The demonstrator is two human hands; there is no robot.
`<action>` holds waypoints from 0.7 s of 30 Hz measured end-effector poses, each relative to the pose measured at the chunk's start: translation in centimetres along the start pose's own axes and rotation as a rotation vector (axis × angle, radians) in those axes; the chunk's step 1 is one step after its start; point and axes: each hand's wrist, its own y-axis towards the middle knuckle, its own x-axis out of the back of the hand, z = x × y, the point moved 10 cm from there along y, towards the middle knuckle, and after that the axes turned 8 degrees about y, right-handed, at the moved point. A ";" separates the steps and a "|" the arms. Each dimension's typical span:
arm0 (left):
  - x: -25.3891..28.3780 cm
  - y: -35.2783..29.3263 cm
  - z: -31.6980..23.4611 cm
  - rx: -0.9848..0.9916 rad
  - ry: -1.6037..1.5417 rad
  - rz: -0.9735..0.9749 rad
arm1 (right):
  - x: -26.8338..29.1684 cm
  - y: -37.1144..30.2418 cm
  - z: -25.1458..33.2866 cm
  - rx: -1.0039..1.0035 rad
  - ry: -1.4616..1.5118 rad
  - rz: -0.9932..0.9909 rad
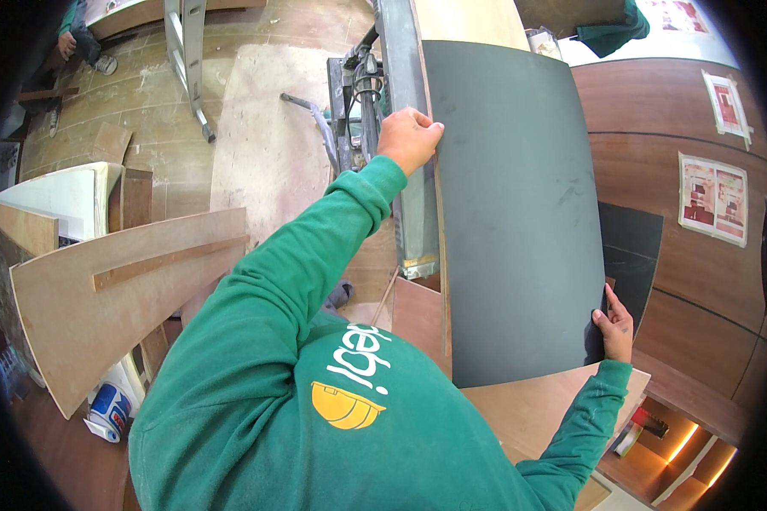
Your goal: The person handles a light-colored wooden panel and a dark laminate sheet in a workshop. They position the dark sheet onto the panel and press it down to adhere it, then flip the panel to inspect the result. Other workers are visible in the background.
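Brown panelled wall (635,106) to right, floor (145,94) to left. Left grip (407,142): fingers curled in, thumb tip at left edge of dark grey panel (520,213); whether it pinches edge, cannot tell. Right grip (615,330): thumb and forefinger parted at panel's right edge, near lower corner; hold underneath hidden. Panel between both, alongside grey metal beam (418,221). Further out: black sheet (635,243) right, plywood board (145,315) and metal ladder (193,51) left.
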 end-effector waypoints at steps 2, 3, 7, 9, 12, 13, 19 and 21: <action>-0.1 0.1 0.0 0.012 -0.022 0.025 | 0.0 0.0 0.0 -0.017 -0.004 0.002; -0.1 0.2 0.1 0.017 -0.033 0.037 | -0.2 -0.1 0.2 -0.021 0.008 0.007; 0.7 1.5 -0.4 0.023 -0.176 -0.005 | -0.6 -0.1 0.4 0.001 0.067 0.017; 1.8 3.5 -1.1 -0.023 -0.229 -0.072 | -0.7 -0.1 0.3 -0.016 0.100 0.023; 2.4 6.3 -2.3 -0.004 -0.209 -0.050 | -0.7 -0.2 0.6 -0.045 0.116 0.021; 2.7 6.9 -2.7 0.002 -0.207 -0.060 | -0.7 -0.3 0.5 -0.057 0.116 0.020; 2.1 9.6 -2.1 0.116 -0.330 -0.016 | -0.4 0.2 0.3 -0.007 0.104 0.045; 2.0 9.8 -1.9 0.122 -0.340 -0.023 | -0.4 0.3 -0.1 -0.029 0.112 0.048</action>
